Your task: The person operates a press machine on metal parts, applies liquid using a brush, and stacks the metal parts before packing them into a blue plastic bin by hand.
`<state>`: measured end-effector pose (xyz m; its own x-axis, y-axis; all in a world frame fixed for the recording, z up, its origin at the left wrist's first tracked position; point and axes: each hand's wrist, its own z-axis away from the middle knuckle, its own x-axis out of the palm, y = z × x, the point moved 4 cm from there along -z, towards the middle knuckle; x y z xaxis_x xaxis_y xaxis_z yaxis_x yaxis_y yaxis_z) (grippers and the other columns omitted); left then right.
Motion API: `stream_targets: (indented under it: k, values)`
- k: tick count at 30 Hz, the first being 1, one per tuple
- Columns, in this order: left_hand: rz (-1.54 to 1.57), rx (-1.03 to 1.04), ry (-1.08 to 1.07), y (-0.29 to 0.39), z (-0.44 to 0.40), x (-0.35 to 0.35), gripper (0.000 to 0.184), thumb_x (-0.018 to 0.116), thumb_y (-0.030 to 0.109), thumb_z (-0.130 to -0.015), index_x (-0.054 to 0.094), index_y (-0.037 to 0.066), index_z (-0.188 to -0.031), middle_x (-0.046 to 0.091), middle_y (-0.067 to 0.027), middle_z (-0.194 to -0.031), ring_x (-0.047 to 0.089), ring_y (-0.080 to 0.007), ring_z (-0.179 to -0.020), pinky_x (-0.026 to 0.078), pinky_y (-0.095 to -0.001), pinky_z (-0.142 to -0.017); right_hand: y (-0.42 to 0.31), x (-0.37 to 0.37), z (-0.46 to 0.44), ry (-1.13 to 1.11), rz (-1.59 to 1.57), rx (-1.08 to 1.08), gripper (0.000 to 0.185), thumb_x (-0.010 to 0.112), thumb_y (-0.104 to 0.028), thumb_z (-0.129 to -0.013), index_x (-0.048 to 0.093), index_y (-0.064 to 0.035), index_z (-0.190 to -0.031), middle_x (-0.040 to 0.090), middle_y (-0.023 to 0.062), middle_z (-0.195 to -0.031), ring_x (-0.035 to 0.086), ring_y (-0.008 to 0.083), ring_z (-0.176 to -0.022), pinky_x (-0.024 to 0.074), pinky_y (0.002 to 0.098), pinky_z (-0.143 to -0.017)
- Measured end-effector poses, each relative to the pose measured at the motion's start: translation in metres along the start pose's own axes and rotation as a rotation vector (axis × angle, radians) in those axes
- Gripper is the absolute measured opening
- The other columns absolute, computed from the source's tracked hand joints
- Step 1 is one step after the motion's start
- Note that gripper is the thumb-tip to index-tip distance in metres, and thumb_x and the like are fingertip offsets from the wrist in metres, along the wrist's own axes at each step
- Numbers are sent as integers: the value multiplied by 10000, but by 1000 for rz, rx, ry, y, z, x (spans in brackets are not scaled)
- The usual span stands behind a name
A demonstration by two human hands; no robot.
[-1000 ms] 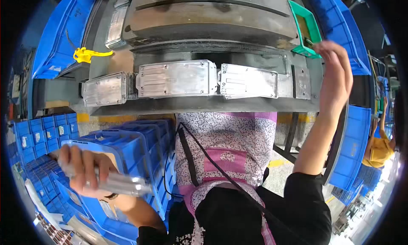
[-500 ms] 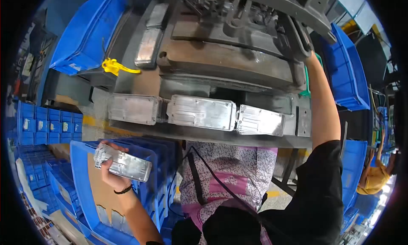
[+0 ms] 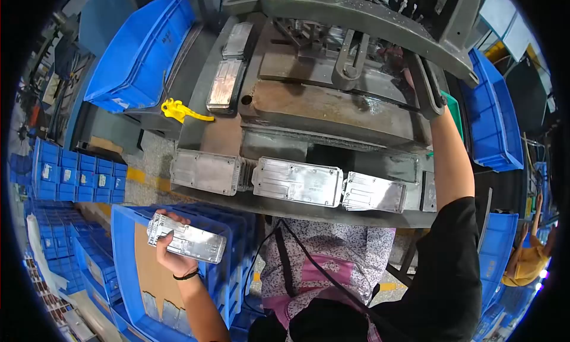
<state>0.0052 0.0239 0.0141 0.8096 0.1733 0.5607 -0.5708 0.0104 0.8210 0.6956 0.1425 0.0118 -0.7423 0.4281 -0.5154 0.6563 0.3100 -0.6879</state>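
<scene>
My left hand (image 3: pixel 173 254) grips a silver cast-metal housing (image 3: pixel 199 244) by one end, fingers wrapped round its edges. It is held over the open blue bin (image 3: pixel 127 271) at lower left, where similar housings (image 3: pixel 169 313) lie beside brown cardboard. My right arm reaches into the machine press (image 3: pixel 332 110). Most of my right hand (image 3: pixel 409 78) is hidden behind a slotted metal bracket (image 3: pixel 425 84), so its fingers do not show. Three groups of housings (image 3: pixel 297 181) line the table's front edge, at least two of them stacked.
Two more metal pieces (image 3: pixel 227 84) lie left of the press block, near a yellow tool (image 3: pixel 181 111). Blue bins (image 3: pixel 139 51) flank the machine on both sides. A heavy machine frame (image 3: pixel 368 15) crosses above the work area. Another person (image 3: pixel 527 262) is at far right.
The camera view has shifted, so the table and machine appear lower and further right. My left hand still holds the housing, and my right hand stays in the machine.
</scene>
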Motion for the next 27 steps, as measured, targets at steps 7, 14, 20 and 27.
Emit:
stream_targets:
  k: [7,14,20,27]
  values:
    - [9,5,-4,0,0,-4,583,573,161,-689,448,23,-1241,557,-129,-996,525,-244,-899,415,-378,-868,-62,-12,10,165,-414,404,414,617,-250,-904,572,-25,-1248,654,132,-1088,623,206,-940,489,320,-851]
    - [38,3,-68,0,1,0,562,562,132,-711,461,-3,-1247,542,-133,-1028,511,-235,-914,417,-349,-879,-67,-21,-5,-262,472,74,444,768,-235,-779,619,-1,-1126,637,119,-1075,592,190,-948,485,336,-858]
    - [90,-6,-88,-1,0,-4,568,555,124,-719,459,1,-1266,574,-145,-1052,542,-262,-935,433,-377,-911,-47,-64,10,-308,654,308,699,728,-313,-729,498,-48,-1333,512,249,-1336,453,380,-1277,370,417,-1053]
    - [61,-28,-73,-4,-1,-7,569,520,158,-710,458,19,-1259,558,-143,-1052,531,-262,-985,419,-391,-923,-190,-69,94,-268,343,251,733,714,38,-666,449,-29,-1346,492,97,-1265,485,219,-1189,371,344,-1045]
